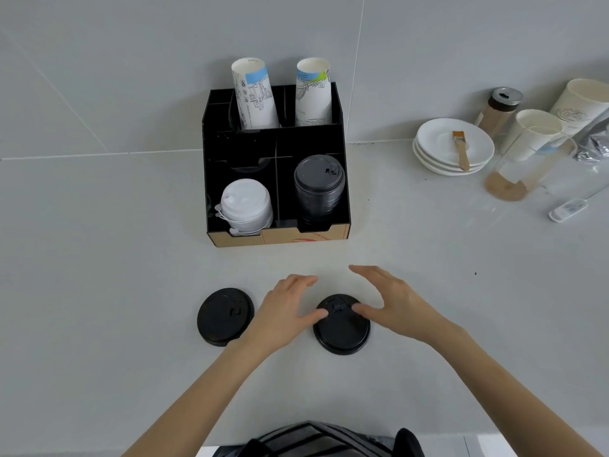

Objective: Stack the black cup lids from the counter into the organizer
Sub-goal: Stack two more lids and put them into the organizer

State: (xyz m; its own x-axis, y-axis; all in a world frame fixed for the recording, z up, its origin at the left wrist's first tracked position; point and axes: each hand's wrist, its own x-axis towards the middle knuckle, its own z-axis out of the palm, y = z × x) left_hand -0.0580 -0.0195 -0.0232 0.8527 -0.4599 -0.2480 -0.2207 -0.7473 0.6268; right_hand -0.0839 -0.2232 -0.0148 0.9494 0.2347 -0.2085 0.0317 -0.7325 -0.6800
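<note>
Both thumbs touch the top of a black cup lid [341, 324] lying flat on the tabletop [461, 308]. The left hand [286, 311] and right hand [390, 300] flank it, fingers [365, 272] spread wide, gripping nothing. A second black lid [225, 316] lies just left. The organizer [275, 166] beyond holds a black lid stack [319, 189].

The left hand [285, 311] is covering the right edge of one black lid [225, 316], both thumbs are overlapping the top of the other lid [341, 324], a tall paper cup [583, 103] is running off the right edge, and the organizer's [275, 179] front print is reading too small.
</note>
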